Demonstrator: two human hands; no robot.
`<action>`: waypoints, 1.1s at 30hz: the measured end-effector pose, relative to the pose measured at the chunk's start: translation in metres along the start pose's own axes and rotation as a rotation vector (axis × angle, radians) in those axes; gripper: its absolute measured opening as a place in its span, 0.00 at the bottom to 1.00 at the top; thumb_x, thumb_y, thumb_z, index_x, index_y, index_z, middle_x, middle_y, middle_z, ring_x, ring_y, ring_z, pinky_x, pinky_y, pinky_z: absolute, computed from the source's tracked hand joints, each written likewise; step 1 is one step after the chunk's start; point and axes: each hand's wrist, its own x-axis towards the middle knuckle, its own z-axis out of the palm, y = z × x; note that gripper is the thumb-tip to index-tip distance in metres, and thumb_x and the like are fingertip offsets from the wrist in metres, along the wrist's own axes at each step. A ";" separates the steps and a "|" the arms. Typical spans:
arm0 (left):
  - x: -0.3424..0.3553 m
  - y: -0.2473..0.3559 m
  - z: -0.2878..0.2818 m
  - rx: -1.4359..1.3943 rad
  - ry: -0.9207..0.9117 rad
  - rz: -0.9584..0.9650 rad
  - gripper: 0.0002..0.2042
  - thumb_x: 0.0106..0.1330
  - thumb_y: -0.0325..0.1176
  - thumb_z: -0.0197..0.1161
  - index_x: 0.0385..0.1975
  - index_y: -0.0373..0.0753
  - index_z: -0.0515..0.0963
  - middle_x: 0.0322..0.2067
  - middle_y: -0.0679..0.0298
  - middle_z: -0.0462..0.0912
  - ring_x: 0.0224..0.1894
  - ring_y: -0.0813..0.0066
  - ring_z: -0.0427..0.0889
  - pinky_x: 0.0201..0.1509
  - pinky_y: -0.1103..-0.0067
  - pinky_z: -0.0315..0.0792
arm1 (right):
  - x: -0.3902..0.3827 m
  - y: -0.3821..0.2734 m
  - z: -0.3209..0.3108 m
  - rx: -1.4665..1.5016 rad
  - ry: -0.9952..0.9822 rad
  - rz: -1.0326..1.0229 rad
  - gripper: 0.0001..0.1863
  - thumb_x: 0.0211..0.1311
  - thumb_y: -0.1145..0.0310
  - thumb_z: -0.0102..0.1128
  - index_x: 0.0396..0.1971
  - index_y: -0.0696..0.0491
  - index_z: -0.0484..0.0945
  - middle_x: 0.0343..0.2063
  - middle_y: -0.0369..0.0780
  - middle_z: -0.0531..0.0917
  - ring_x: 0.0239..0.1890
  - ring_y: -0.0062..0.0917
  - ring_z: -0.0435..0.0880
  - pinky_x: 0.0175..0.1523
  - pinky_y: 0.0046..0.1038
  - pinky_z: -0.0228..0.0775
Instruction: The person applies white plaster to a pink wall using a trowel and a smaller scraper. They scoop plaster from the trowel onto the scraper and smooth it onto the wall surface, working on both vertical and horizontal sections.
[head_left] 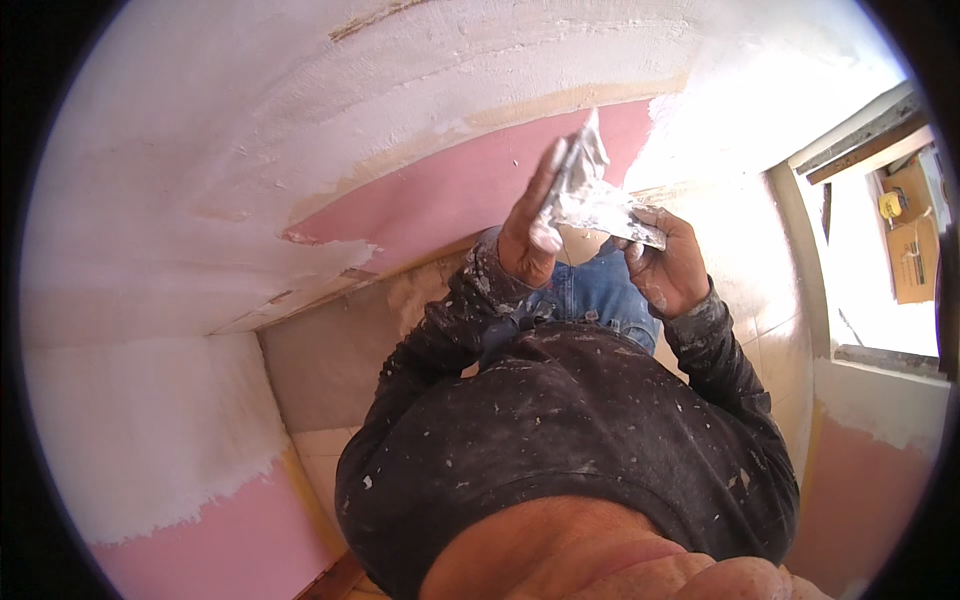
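Note:
My left hand point(530, 225) grips an upright flat metal blade point(568, 165) smeared with white putty, with thumb and fingers along it. My right hand point(665, 260) holds a second flat, putty-coated scraper point(640, 225), lying across toward the left one, where the two meet in a clump of white putty. The handles are not clearly visible. My dark, paint-spattered sleeves and blue jeans show beneath.
A pink wall point(440, 200) with white plaster patches runs in front, with another partly coated wall point(190, 510) at left. Tiled floor point(350, 360) lies below. At right is a framed opening point(850, 270) with a cardboard box point(910, 260) beyond.

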 end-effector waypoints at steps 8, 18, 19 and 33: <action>-0.001 0.002 -0.008 0.284 -0.267 0.114 0.39 0.64 0.56 0.42 0.63 0.28 0.45 0.63 0.44 0.50 0.65 0.56 0.54 0.66 0.68 0.51 | 0.002 -0.002 0.000 -0.010 0.018 0.117 0.12 0.62 0.72 0.41 0.37 0.68 0.64 0.26 0.47 0.78 0.20 0.23 0.80 0.18 0.13 0.75; -0.010 0.012 -0.020 0.503 -0.436 0.124 0.27 0.67 0.47 0.46 0.58 0.31 0.62 0.57 0.46 0.65 0.61 0.52 0.62 0.64 0.65 0.56 | -0.007 -0.008 -0.013 0.181 -0.136 0.122 0.13 0.58 0.73 0.44 0.37 0.69 0.64 0.26 0.51 0.79 0.15 0.22 0.79 0.14 0.11 0.73; -0.013 0.010 -0.024 0.530 -0.444 0.106 0.26 0.67 0.46 0.46 0.58 0.32 0.62 0.56 0.46 0.66 0.61 0.52 0.63 0.63 0.66 0.57 | -0.008 -0.010 -0.015 0.177 -0.130 0.126 0.12 0.58 0.73 0.44 0.37 0.68 0.65 0.26 0.51 0.79 0.15 0.22 0.79 0.14 0.11 0.73; -0.073 -0.041 -0.030 -0.327 0.460 -0.701 0.32 0.65 0.57 0.44 0.52 0.31 0.66 0.46 0.53 0.74 0.50 0.63 0.74 0.54 0.68 0.69 | -0.016 -0.007 -0.004 -0.517 -0.199 -0.637 0.21 0.66 0.63 0.42 0.51 0.65 0.64 0.42 0.46 0.76 0.45 0.32 0.77 0.50 0.35 0.70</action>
